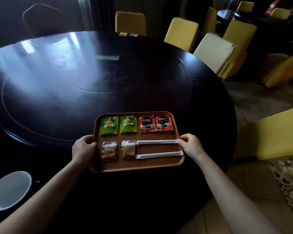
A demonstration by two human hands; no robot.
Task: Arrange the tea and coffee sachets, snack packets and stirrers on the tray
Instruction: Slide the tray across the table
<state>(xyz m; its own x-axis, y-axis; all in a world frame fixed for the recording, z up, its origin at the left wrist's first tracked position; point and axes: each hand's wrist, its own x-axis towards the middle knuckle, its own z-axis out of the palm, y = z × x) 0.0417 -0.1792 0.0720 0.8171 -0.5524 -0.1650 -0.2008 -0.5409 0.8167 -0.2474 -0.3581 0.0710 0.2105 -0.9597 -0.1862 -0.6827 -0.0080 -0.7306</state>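
Observation:
A brown tray lies on the dark round table near me. Along its far row sit two green tea sachets and two red coffee sachets. In the near row lie two clear snack packets and two white wrapped stirrers, one above the other. My left hand grips the tray's left rim. My right hand is at the right rim, its fingertips on the end of the upper stirrer.
A white bowl stands on the table at the near left. Yellow-covered chairs ring the table at the right and far side. A patterned rug lies on the floor at the right.

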